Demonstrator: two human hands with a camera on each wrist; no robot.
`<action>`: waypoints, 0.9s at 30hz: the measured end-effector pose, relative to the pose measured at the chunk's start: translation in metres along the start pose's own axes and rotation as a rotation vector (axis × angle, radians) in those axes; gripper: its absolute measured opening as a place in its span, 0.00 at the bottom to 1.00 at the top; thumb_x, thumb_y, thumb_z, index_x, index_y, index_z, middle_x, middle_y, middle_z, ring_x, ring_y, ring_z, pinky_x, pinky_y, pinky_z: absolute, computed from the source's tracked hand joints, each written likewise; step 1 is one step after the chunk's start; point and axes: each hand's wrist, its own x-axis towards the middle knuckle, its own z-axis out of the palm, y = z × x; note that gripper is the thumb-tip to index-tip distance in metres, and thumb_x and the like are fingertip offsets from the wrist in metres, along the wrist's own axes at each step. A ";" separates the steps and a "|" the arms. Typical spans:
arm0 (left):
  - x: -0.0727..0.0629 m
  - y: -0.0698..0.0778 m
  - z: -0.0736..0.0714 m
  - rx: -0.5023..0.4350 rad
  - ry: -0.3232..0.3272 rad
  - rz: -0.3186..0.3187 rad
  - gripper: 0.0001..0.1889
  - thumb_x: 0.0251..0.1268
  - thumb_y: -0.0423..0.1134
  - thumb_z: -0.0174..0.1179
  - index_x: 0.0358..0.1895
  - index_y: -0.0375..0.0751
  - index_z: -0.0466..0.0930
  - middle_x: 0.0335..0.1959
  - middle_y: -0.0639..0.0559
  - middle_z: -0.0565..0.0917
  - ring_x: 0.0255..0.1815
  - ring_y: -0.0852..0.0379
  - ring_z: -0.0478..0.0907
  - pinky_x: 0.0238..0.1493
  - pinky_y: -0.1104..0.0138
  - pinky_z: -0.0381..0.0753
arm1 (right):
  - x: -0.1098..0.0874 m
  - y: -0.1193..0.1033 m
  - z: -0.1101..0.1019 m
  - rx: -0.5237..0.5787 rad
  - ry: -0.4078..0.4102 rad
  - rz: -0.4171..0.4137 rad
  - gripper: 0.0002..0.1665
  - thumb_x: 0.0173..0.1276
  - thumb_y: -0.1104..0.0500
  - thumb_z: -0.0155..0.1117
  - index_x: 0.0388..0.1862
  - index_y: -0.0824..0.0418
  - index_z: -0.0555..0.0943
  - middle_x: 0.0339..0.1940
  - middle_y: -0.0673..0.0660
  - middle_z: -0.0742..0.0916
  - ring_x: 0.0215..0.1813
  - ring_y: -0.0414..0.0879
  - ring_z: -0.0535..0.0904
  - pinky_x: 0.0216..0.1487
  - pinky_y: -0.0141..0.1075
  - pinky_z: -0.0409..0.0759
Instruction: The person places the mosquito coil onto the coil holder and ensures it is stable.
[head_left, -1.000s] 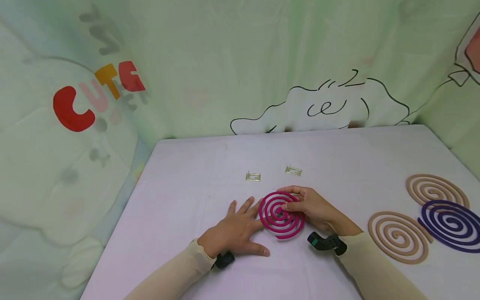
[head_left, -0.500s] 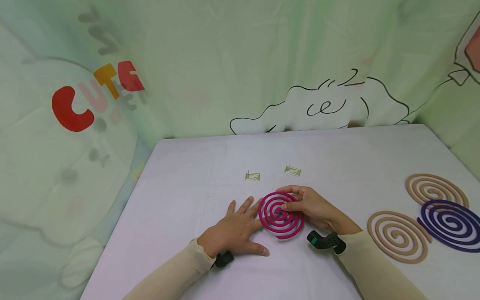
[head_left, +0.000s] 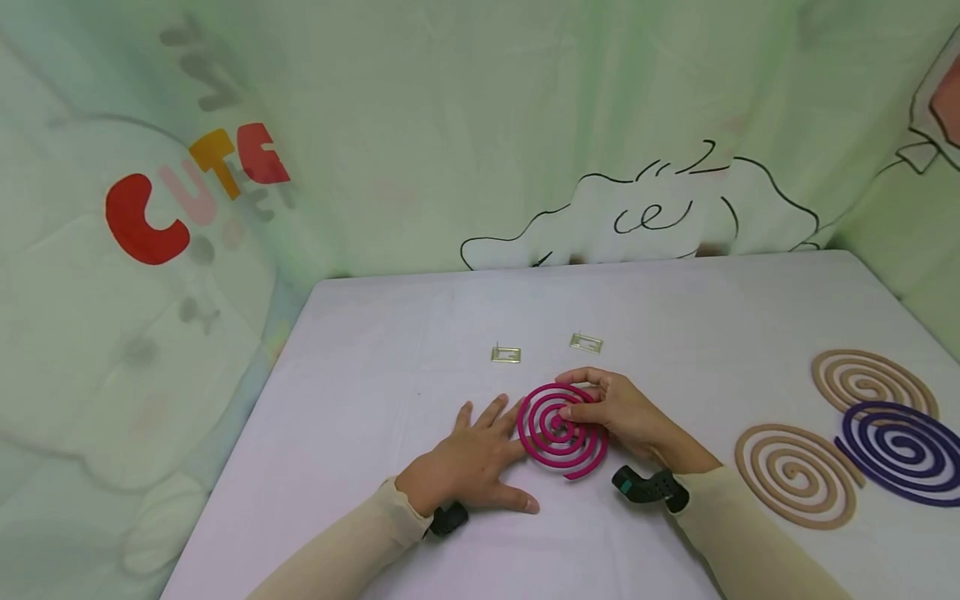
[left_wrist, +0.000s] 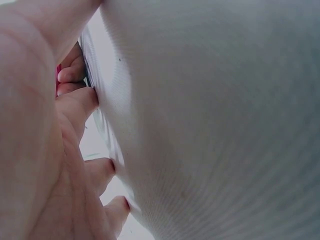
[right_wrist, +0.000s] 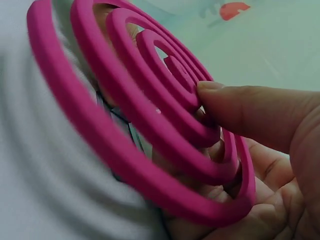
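My right hand (head_left: 617,417) pinches a pink mosquito coil (head_left: 557,422) near its centre, thumb on top and the other fingers behind it. In the right wrist view the coil (right_wrist: 150,125) is tilted up off the cloth, its shadow falling to the left. Spread flat on the table, my left hand (head_left: 480,467) holds nothing; the coil's left edge overlaps its fingertips in the head view. Beyond the hands lie two small gold-coloured metal coil stands, one to the left (head_left: 498,357) and one to the right (head_left: 586,342), each with a small upright prong.
On the right of the white-covered table (head_left: 375,358) lie a tan coil (head_left: 797,477), a second tan coil (head_left: 866,385) farther back, and a dark blue coil (head_left: 906,448) overlapping the far one. A printed curtain (head_left: 420,150) hangs behind the table.
The pink coil has turned slightly in my right hand, its loose outer end shifting a little to the right. My left hand has stayed in place.
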 end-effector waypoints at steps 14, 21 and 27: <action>-0.002 0.000 -0.001 -0.010 0.003 0.000 0.50 0.60 0.80 0.56 0.83 0.68 0.55 0.88 0.51 0.43 0.87 0.42 0.38 0.76 0.30 0.50 | 0.000 0.002 -0.004 -0.007 -0.031 -0.010 0.33 0.71 0.63 0.72 0.69 0.72 0.69 0.45 0.63 0.91 0.43 0.48 0.90 0.46 0.36 0.88; -0.002 0.000 -0.001 -0.014 0.002 0.003 0.49 0.60 0.80 0.56 0.83 0.68 0.56 0.88 0.51 0.43 0.87 0.41 0.38 0.76 0.30 0.49 | 0.000 0.002 -0.004 -0.004 -0.031 -0.020 0.32 0.71 0.64 0.71 0.69 0.72 0.70 0.46 0.63 0.91 0.43 0.47 0.89 0.46 0.35 0.88; -0.002 -0.001 0.000 -0.008 0.004 0.005 0.49 0.60 0.80 0.56 0.83 0.68 0.57 0.88 0.51 0.44 0.87 0.41 0.38 0.76 0.30 0.50 | 0.001 0.003 -0.003 -0.002 -0.032 -0.024 0.32 0.72 0.64 0.71 0.69 0.72 0.70 0.47 0.63 0.91 0.43 0.48 0.90 0.47 0.36 0.88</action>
